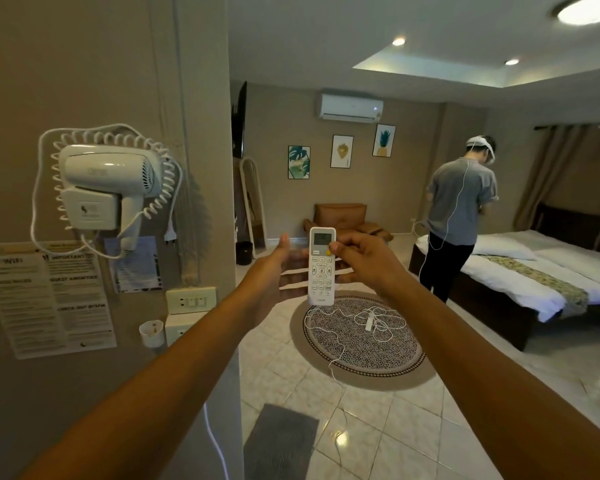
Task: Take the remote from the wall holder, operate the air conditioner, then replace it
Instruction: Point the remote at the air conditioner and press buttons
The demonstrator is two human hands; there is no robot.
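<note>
Remote (pixel 321 266): white, upright, display uppermost, held out at arm's length over the floor, in line below the air conditioner (pixel 350 105) on the far wall.

Left hand (pixel 276 271): cupped behind and left of the remote, fingers curled round its back, supporting it.

Right hand (pixel 362 259): fingers pinched at the remote's upper right edge, a fingertip (pixel 332 247) on the yellow button beneath the display.

Wall corner (pixel 231 220): vertical edge just left of the remote; the left forearm crosses in front of it.

Holder (pixel 152 332): small white cup on the wall, down-left of the remote, near the switch plates; whether it is the remote's cannot be told.

Hair dryer (pixel 106 188): wall-mounted, up-left of the remote, coiled cord round it.

Round rug (pixel 362 344): on tiled floor below the remote, white cable lying loose across it.

Bed (pixel 534 278): right of the remote; open tile between its edge and the rug.

Second person (pixel 459 209): standing at the bed, well beyond the remote.
</note>
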